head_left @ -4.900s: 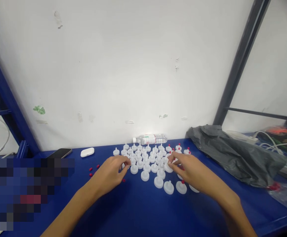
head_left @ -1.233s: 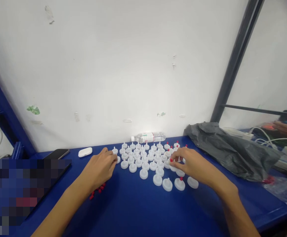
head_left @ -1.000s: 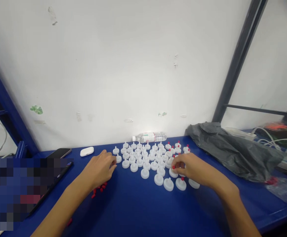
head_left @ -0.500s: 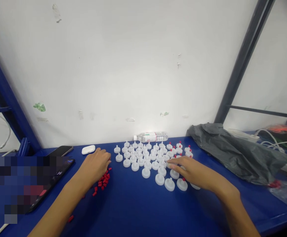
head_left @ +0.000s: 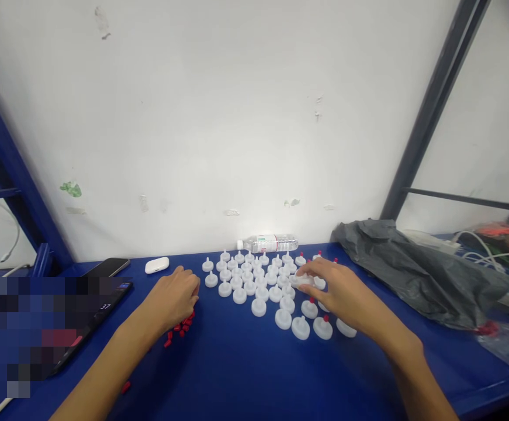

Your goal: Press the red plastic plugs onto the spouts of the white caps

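My left hand (head_left: 179,297) is closed, its fingers curled down over a pile of small red caps (head_left: 184,325). What is between its fingertips is hidden. My right hand (head_left: 331,286) pinches a white nozzle lid (head_left: 301,280) between thumb and fingers, tilted and just above its neighbours. Several white nozzle lids (head_left: 259,307) stand spout up in loose rows across the blue table. On the right side, some lids carry red caps on their spouts, such as the red-tipped lid (head_left: 323,328). My right hand covers part of that group.
A clear bottle (head_left: 275,242) lies along the wall. At the left are a white case (head_left: 156,265), a dark phone (head_left: 107,267) and a larger device (head_left: 100,321). A grey plastic bag (head_left: 421,269) covers the right side, with cables beyond.
My right hand has gripped a white nozzle lid and raised it slightly, uncovering a red-capped lid below. My left hand has shifted a little right and down over the red caps.
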`<act>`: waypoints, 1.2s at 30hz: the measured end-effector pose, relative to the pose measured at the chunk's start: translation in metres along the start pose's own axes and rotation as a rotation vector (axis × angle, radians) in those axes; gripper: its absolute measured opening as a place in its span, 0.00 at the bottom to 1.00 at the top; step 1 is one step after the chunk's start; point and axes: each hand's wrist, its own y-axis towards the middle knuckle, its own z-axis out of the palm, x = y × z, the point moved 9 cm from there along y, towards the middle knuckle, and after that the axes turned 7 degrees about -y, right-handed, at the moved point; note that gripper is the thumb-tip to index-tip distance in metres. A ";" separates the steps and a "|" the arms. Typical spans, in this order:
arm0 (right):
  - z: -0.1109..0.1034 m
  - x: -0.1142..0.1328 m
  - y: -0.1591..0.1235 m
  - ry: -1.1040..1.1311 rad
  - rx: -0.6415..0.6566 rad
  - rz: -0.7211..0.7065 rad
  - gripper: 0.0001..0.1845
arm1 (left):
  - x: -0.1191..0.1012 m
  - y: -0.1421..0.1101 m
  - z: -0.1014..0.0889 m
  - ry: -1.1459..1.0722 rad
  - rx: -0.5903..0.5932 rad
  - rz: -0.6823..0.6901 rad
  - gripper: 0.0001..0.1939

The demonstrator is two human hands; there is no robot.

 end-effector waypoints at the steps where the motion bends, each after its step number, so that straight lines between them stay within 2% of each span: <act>1: -0.001 0.006 -0.001 0.012 -0.009 -0.027 0.11 | -0.002 0.000 -0.001 -0.002 -0.001 0.006 0.08; 4: -0.004 0.033 -0.005 0.090 -0.019 -0.128 0.11 | -0.011 -0.002 -0.007 -0.008 -0.032 0.027 0.10; 6: -0.003 0.052 -0.010 0.153 0.000 -0.178 0.12 | -0.019 -0.004 -0.015 -0.076 -0.093 0.048 0.09; 10: 0.006 0.085 -0.018 0.249 0.069 -0.255 0.11 | -0.040 -0.011 -0.033 -0.435 -0.240 0.161 0.06; 13: 0.014 0.100 -0.021 0.269 0.121 -0.304 0.10 | -0.055 -0.013 -0.033 -0.688 -0.248 0.224 0.07; 18: 0.019 0.103 -0.021 0.236 0.144 -0.311 0.09 | -0.071 -0.011 -0.019 -1.086 -0.107 0.213 0.11; 22: 0.015 0.099 -0.021 0.201 0.099 -0.299 0.06 | -0.081 -0.010 -0.006 -1.258 -0.001 0.220 0.14; 27: 0.013 0.096 -0.019 0.177 0.062 -0.300 0.07 | -0.080 -0.006 0.011 -1.367 0.060 0.194 0.20; 36: 0.011 0.094 -0.018 0.182 0.065 -0.305 0.07 | -0.081 -0.003 0.013 -1.442 0.078 0.197 0.22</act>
